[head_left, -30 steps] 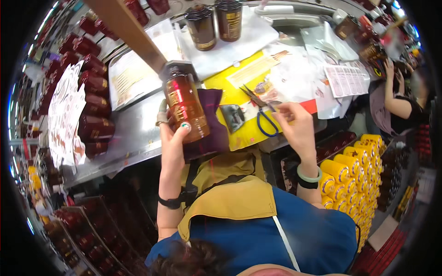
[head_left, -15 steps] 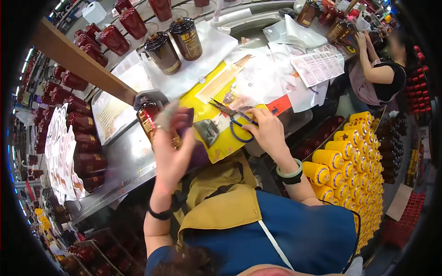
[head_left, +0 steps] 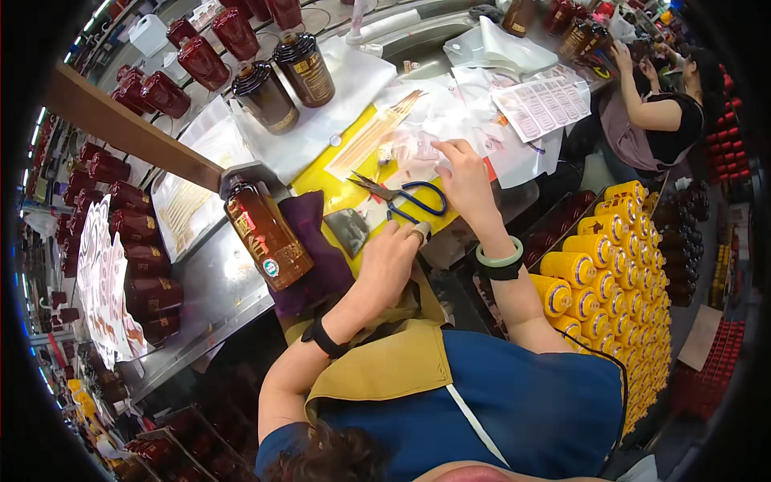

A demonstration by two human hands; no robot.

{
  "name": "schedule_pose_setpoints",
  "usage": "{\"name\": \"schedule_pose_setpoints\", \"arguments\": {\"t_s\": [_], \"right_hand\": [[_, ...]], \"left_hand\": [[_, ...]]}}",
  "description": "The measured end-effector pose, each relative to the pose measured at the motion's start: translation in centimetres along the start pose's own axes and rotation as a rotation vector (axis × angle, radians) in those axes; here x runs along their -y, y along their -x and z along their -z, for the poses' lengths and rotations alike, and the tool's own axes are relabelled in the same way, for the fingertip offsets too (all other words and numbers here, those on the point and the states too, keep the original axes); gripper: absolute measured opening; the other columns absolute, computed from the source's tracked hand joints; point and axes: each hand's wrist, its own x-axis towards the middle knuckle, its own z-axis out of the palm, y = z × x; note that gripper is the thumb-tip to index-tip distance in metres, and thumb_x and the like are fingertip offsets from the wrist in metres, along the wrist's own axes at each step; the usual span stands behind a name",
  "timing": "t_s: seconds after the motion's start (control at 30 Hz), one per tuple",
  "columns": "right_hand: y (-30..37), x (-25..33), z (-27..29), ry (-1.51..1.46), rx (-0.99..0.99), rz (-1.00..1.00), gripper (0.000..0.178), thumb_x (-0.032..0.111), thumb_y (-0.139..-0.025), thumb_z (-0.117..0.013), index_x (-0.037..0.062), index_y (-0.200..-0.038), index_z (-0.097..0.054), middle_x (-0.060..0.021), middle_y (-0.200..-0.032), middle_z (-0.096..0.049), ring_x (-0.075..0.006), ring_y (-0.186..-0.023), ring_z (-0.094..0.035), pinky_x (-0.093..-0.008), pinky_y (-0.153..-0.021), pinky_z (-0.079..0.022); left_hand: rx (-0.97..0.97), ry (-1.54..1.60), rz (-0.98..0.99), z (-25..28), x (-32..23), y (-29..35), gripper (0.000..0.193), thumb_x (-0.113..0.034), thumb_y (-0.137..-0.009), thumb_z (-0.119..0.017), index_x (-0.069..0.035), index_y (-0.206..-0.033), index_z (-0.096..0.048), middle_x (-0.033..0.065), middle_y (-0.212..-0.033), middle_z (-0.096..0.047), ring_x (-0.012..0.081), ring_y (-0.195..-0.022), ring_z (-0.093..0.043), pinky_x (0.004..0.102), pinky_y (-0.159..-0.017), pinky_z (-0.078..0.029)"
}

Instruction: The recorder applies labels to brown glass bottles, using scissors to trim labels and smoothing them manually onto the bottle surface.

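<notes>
Dark-bladed scissors with blue loop handles lie on a yellow sheet. Beside their lower loop, at the sheet's near edge, is my left hand, its fingers bent and a grey cover on one fingertip. Nothing shows in that hand, though its fingertips are partly hidden. My right hand is open above the thin clear film and paper, just right of the scissors, fingers reaching forward. To the left, a red-brown bottle with gold-red print and a small round sticker lies tilted on a purple cloth.
Two dark bottles stand on white sheeting. Thin sticks and a printed label sheet lie ahead. A wooden post slants at left, near several red bottles. Yellow cans are stacked right. A co-worker works far right.
My right hand has let go of the scissors, which now lie on the yellow sheet. My left hand has left the bottle and moved right, toward the scissors.
</notes>
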Motion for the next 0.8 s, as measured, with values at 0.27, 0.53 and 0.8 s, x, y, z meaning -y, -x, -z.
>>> {"name": "schedule_pose_setpoints", "arguments": {"t_s": [0.27,0.53,0.8], "right_hand": [[4.1,2.0,2.1,-0.115,0.279,0.009,0.038,0.015,-0.079,-0.078,0.0036,-0.113,-0.066,-0.0136,-0.097,-0.063,-0.0331,-0.093,-0.064,-0.0430,-0.081,-0.051],[3.8,1.1,1.4,-0.092,0.427,0.046,0.047,0.021,-0.071,-0.083,-0.0031,-0.107,-0.065,-0.0195,-0.099,-0.068,-0.0327,-0.093,-0.067,-0.0379,-0.079,-0.053],[3.2,1.2,7.4,-0.377,0.167,-0.050,0.036,0.011,-0.073,-0.070,-0.0072,-0.103,-0.063,-0.0203,-0.089,-0.067,-0.0295,-0.082,-0.068,-0.0368,-0.075,-0.053]], "left_hand": [[-0.098,-0.094,-0.102,-0.6,-0.2,-0.3,0.029,0.001,-0.074,-0.058,0.002,-0.103,-0.059,0.0129,-0.094,-0.057,0.0287,-0.090,-0.055,0.0366,-0.075,-0.050],[-0.074,-0.105,-0.235,0.1,-1.8,1.3,0.035,-0.001,-0.074,-0.058,0.004,-0.109,-0.061,0.0150,-0.105,-0.060,0.0290,-0.098,-0.054,0.0366,-0.084,-0.049],[-0.287,0.167,-0.410,3.3,-4.6,-1.8,0.039,0.001,-0.076,-0.075,-0.001,-0.113,-0.065,0.0148,-0.120,-0.062,0.0357,-0.108,-0.059,0.0445,-0.094,-0.049]]}}
